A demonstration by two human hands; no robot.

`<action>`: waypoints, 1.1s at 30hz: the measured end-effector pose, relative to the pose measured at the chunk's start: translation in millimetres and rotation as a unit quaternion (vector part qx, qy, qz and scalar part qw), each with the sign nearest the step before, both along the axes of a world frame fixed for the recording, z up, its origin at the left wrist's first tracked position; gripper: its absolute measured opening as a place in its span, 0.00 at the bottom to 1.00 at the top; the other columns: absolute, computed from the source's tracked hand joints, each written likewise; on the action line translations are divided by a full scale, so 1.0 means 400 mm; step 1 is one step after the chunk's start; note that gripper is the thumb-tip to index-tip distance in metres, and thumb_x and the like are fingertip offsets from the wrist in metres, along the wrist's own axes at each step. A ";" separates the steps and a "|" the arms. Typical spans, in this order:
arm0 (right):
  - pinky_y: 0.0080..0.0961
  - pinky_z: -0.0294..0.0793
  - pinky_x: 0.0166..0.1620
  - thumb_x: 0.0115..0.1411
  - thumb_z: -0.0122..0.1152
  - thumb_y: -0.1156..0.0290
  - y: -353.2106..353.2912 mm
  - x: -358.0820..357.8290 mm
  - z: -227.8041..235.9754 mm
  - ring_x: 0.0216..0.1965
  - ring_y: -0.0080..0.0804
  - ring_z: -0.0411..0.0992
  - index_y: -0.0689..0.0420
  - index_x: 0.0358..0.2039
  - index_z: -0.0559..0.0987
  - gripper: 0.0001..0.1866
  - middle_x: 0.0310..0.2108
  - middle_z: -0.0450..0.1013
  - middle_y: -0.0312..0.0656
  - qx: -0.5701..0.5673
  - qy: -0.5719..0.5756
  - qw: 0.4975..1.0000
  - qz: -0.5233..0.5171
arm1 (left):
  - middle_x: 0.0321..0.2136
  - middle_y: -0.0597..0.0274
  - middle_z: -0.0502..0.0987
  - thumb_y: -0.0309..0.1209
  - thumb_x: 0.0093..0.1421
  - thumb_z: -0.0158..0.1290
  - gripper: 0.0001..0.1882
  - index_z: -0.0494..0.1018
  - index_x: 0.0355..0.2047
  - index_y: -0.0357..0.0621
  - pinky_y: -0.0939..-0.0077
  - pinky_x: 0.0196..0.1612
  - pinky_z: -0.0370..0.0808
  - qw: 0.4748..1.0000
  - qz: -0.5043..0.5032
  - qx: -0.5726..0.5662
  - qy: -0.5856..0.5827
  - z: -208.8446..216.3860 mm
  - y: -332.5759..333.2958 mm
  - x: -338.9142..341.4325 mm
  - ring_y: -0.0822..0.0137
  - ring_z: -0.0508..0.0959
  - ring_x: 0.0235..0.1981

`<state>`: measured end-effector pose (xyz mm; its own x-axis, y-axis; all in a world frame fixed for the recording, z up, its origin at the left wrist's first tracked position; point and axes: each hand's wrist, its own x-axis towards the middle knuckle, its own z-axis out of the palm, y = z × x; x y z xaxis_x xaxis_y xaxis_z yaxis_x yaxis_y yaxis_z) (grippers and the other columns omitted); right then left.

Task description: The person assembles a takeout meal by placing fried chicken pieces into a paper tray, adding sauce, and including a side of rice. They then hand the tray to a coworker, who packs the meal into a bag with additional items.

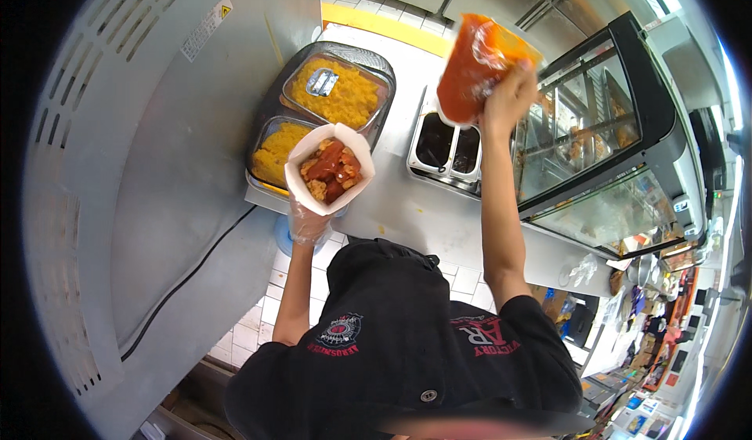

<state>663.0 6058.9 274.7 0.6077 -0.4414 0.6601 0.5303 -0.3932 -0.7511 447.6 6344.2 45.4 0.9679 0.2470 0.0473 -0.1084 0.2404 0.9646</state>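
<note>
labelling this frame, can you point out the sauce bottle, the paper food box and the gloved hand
sauce bottle (470,68), head view, on its red body
paper food box (301,175), head view, on its white front wall
left hand (307,222), head view, on the clear glove

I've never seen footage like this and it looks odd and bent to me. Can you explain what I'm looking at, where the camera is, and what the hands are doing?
No machine here: a person wears a wide fisheye camera on the head, looking down, so straight edges bend near the rim. The dark shape at the bottom is their black shirt. The left hand, in a clear plastic glove, holds a white paper box of fried pieces with red sauce. The right hand holds up a sauce bottle of orange-red sauce. Below is a steel counter with two trays of yellow food, two dark sauce wells and a glass display case.
</note>
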 end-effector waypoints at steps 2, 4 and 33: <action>0.34 0.70 0.38 0.78 0.44 0.60 0.029 0.093 -0.026 0.29 0.36 0.70 0.67 0.34 0.76 0.23 0.26 0.76 0.49 -0.023 0.024 0.999 -0.017 | 0.60 0.53 0.70 0.18 0.46 0.74 0.51 0.56 0.67 0.39 0.63 0.61 0.78 0.999 0.018 0.005 0.048 -0.057 0.043 -0.003 0.58 0.75 0.59; 0.40 0.73 0.45 0.77 0.45 0.61 0.042 0.167 -0.071 0.37 0.51 0.77 0.69 0.41 0.79 0.22 0.36 0.80 0.57 -0.070 0.113 0.991 0.025 | 0.59 0.52 0.71 0.21 0.44 0.75 0.51 0.58 0.65 0.37 0.63 0.60 0.79 0.992 0.054 0.090 0.063 -0.094 0.072 -0.022 0.58 0.76 0.58; 0.37 0.82 0.40 0.55 0.74 0.57 0.028 0.319 -0.605 0.33 0.38 0.81 0.69 0.55 0.73 0.35 0.41 0.80 0.57 -0.093 0.498 0.862 0.014 | 0.66 0.53 0.60 0.21 0.38 0.77 0.66 0.45 0.73 0.49 0.60 0.68 0.68 0.993 0.084 0.074 0.022 -0.059 0.107 -0.071 0.56 0.65 0.67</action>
